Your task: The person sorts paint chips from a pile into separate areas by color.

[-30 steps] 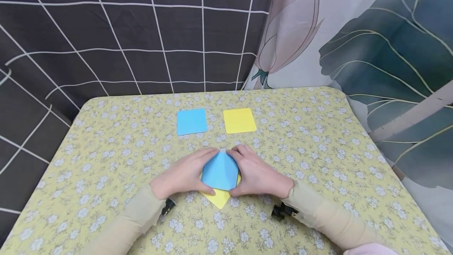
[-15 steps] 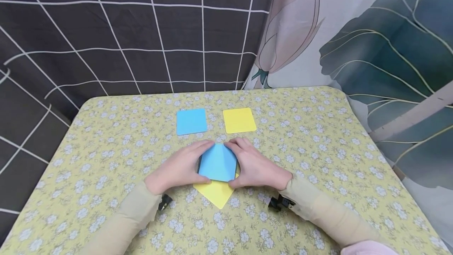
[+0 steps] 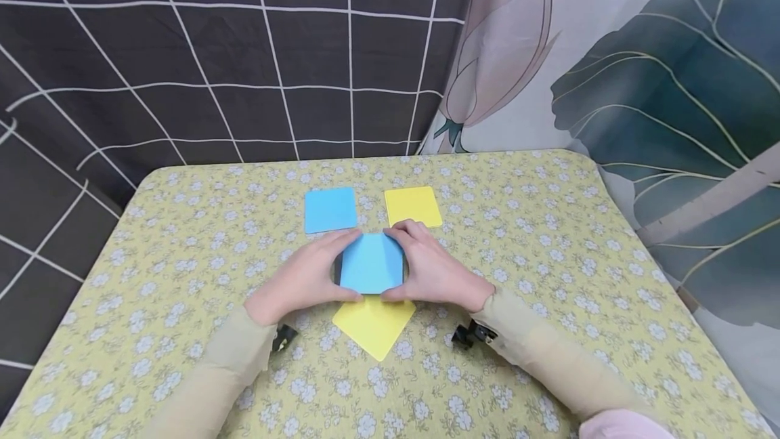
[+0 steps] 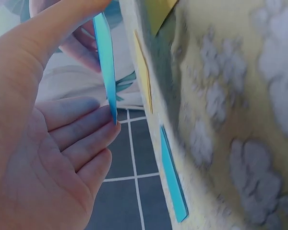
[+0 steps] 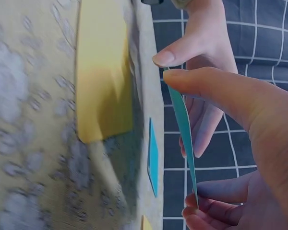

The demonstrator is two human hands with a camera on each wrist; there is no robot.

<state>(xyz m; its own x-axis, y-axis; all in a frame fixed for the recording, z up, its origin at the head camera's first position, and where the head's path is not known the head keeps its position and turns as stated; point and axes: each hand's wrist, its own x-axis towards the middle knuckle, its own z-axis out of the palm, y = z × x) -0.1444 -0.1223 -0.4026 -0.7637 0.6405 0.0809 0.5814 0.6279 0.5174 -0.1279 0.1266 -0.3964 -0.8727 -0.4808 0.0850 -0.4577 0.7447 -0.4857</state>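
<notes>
A thin blue square card (image 3: 372, 266) is held up between both hands, seen nearly edge-on and slightly bowed in the left wrist view and the right wrist view. My left hand (image 3: 307, 276) pinches its left corners, thumb at the near one and fingertips at the far one. On the opposite side my right hand (image 3: 434, 269) grips the right corners the same way. Below and nearer lies a yellow square card (image 3: 376, 330), turned cornerwise on the cloth, its far corner hidden by the blue card. In the right wrist view a gap separates the blue card from the yellow card (image 5: 104, 72).
Farther back lie another blue card (image 3: 330, 210) on the left and another yellow card (image 3: 412, 206) on the right, side by side. A yellow floral cloth (image 3: 183, 290) covers the table. A dark gridded curtain (image 3: 244, 53) hangs behind.
Both hands have moved away from the body with the blue card, baring more of the yellow card beneath. The back cards stay put.
</notes>
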